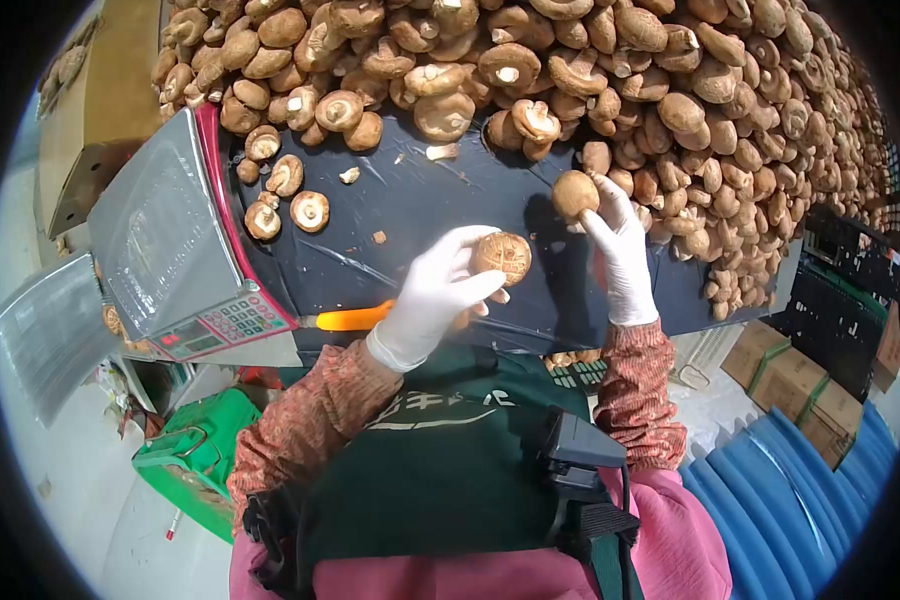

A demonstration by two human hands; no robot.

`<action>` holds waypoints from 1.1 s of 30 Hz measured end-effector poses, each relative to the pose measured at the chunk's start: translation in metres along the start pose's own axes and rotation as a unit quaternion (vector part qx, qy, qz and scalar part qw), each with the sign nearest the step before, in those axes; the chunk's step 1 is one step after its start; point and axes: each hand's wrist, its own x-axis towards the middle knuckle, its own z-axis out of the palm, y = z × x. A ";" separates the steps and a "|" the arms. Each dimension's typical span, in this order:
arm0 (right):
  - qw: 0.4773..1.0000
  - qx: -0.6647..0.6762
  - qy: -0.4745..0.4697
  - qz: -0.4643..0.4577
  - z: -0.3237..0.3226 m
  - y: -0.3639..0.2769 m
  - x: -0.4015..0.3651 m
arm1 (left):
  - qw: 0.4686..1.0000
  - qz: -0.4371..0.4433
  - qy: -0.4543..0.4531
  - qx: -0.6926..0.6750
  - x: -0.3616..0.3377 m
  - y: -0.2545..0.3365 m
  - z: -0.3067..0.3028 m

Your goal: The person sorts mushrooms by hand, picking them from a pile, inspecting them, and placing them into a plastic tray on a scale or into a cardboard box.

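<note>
My left hand [440, 295], in a white glove, grips a shiitake mushroom [502, 257] with a cracked, pale-patterned brown cap, held over the dark table [340, 235]. In my right hand [615, 240], also gloved in white, a smoother brown shiitake mushroom [574, 195] is pinched between thumb and fingers, close to the big heap's edge. Beside my left wrist lies an orange handle [355, 318], partly hidden by that hand. A few loose shiitake mushrooms [310, 211] rest on the table at the left, some with their gills up.
A large heap of shiitake mushrooms [670, 110] covers the back and right of the table. At the left stands a digital scale [240, 318] with a plastic-wrapped plate. Below it is a green plastic container [195, 455]. Cardboard boxes [790, 385] and blue corrugated material [770, 490] lie at the right.
</note>
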 end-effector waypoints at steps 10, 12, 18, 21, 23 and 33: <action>0.963 0.222 -0.094 0.117 0.018 -0.017 -0.031 | 0.996 0.047 0.036 0.073 -0.002 -0.004 0.004; 0.961 0.226 -0.097 0.128 0.020 -0.022 -0.032 | 0.998 0.036 0.021 0.054 -0.003 -0.003 0.002; 0.976 0.138 -0.120 0.121 0.031 -0.035 -0.040 | 0.996 -0.005 -0.035 -0.079 -0.004 -0.006 -0.008; 0.984 0.082 -0.148 0.062 0.041 -0.040 -0.039 | 0.998 0.018 -0.022 -0.058 -0.009 -0.001 -0.015; 0.984 0.014 -0.171 0.038 0.049 -0.044 -0.038 | 0.999 0.043 -0.011 -0.030 -0.015 0.006 -0.022; 0.960 0.010 -0.279 0.006 0.130 -0.059 -0.015 | 0.977 0.150 0.125 0.090 -0.068 0.045 -0.055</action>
